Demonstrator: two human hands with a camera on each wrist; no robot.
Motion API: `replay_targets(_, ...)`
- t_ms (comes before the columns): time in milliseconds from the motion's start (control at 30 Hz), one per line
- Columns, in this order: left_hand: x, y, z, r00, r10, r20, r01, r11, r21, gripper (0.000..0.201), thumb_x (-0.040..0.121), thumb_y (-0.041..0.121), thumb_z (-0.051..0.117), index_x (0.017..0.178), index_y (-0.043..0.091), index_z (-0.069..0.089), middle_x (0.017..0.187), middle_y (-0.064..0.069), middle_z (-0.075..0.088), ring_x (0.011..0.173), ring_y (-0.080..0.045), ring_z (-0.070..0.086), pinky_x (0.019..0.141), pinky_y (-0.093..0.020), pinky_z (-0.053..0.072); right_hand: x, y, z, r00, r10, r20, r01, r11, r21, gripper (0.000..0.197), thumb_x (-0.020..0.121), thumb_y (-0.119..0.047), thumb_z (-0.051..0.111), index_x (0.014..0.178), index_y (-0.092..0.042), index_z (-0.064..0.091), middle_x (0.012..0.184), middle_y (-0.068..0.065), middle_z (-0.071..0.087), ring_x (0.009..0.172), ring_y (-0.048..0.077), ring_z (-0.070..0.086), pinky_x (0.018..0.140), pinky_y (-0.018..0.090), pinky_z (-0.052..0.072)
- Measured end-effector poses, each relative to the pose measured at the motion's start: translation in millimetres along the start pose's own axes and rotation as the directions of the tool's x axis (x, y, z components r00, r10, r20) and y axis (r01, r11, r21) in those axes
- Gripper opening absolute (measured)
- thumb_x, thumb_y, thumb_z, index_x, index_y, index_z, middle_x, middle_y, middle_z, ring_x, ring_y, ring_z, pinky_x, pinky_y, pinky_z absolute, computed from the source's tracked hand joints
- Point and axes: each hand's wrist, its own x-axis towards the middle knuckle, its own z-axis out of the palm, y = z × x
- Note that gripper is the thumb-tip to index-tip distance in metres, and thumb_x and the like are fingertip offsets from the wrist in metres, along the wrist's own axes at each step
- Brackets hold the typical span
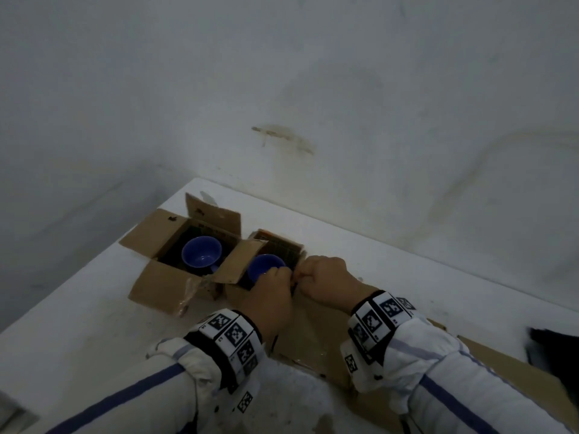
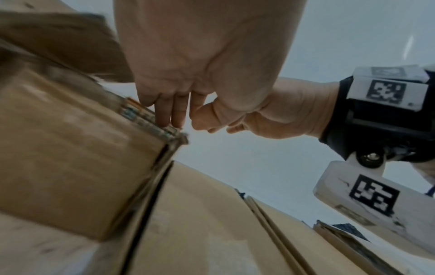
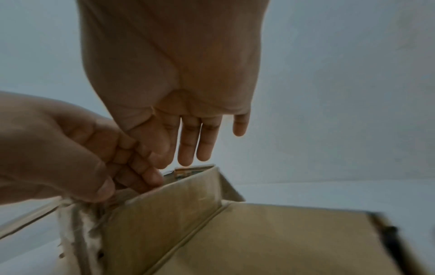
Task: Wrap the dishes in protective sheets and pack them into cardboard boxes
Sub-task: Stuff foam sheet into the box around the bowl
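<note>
Both hands meet at the near right corner of the right cardboard box (image 1: 238,285). Left hand (image 1: 272,292): fingers curled down over the box's edge, tips on the rim by a printed strip; whether they pinch it I cannot tell. Right hand (image 1: 326,280): in the head view it looks like a fist, while its own wrist view shows the fingers hanging fairly straight above the rim; grip unclear. Inside this box sits a blue cup (image 1: 265,268), unwrapped, just beyond the left knuckles. Touching its left side stands the left cardboard box (image 1: 163,285), flaps open, holding another blue cup (image 1: 202,252). Flattened cardboard (image 1: 316,336) lies under the wrists. All rest on a white table (image 1: 78,311) against a stained wall (image 1: 313,89).
</note>
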Motion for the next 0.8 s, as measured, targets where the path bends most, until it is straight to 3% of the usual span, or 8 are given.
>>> replay_targets(133,13.0,41.7,31.0,0.977,0.214,0.009,-0.212,0.96,0.184,0.031,0.089,0.012,0.042,0.118,0.014,0.052,0.121,-0.003,0.052,0.113,-0.02,0.049,0.095,-0.029,0.039,-44.5,48.4,-5.0,0.986,0.158,-0.048,-0.15,0.979,0.135,0.034,0.09,-0.018,0.048,0.12,-0.024,0.063,0.13,-0.001,0.056,0.121,0.019,0.05,0.107,0.035,0.034)
replay_targets(267,16.2,112.1,72.9,0.962,0.253,0.101,-0.27,0.936,0.225,0.035,0.088,0.027,0.038,0.119,0.02,0.051,0.116,0.0,0.054,0.107,-0.021,0.055,0.089,-0.034,0.046,-111.8,106.8,-1.3,0.944,0.319,-0.088,-0.296,0.933,0.207,0.03,0.09,-0.017,0.05,0.114,-0.02,0.067,0.122,0.002,0.06,0.114,0.021,0.055,0.101,0.036,0.04)
replay_targets(400,14.5,194.2,127.3,0.936,0.263,0.233,-0.31,0.931,0.194,0.046,0.086,0.015,0.049,0.132,0.018,0.043,0.131,-0.004,0.047,0.117,-0.024,0.047,0.097,-0.037,0.041,-186.4,173.7,4.4,0.877,0.47,-0.096,-0.43,0.858,0.281,0.03,0.088,-0.01,0.05,0.113,-0.014,0.067,0.121,0.005,0.061,0.112,0.02,0.056,0.097,0.026,0.042)
replay_targets(500,11.4,246.4,169.4,0.911,0.272,0.31,-0.331,0.931,0.156,0.044,0.087,0.013,0.046,0.131,0.018,0.043,0.133,-0.005,0.045,0.118,-0.025,0.045,0.097,-0.038,0.042,-239.3,226.0,9.3,0.8,0.585,-0.13,-0.526,0.789,0.317,0.028,0.088,-0.01,0.051,0.109,-0.012,0.069,0.117,0.006,0.063,0.109,0.02,0.058,0.09,0.021,0.041)
replay_targets(633,5.7,297.1,214.0,0.878,0.276,0.391,-0.359,0.92,0.157,0.039,0.087,0.013,0.046,0.125,0.015,0.047,0.128,-0.007,0.047,0.115,-0.028,0.046,0.096,-0.041,0.042,-298.5,291.5,25.0,0.611,0.772,-0.176,-0.715,0.633,0.297,0.023,0.088,-0.016,0.051,0.102,-0.008,0.067,0.112,0.011,0.058,0.104,0.031,0.059,0.084,0.029,0.045)
replay_targets(733,2.6,315.6,235.3,0.852,0.292,0.434,-0.392,0.906,0.161,0.038,0.088,0.014,0.045,0.127,0.014,0.046,0.129,-0.007,0.046,0.115,-0.029,0.045,0.096,-0.042,0.042,-327.2,317.9,42.8,0.496,0.866,-0.067,-0.85,0.5,0.165,0.038,0.089,-0.032,0.054,0.121,-0.011,0.051,0.127,0.013,0.041,0.116,0.034,0.047,0.094,0.039,0.045)
replay_targets(800,1.3,321.1,243.0,0.837,0.292,0.463,-0.407,0.898,0.169,0.042,0.089,0.013,0.043,0.132,0.014,0.044,0.133,-0.007,0.044,0.118,-0.029,0.043,0.098,-0.041,0.04,-335.9,326.2,57.6,0.488,0.872,0.038,-0.869,0.481,0.115,0.049,0.09,-0.035,0.056,0.129,-0.01,0.042,0.134,0.014,0.034,0.123,0.035,0.041,0.099,0.041,0.041)
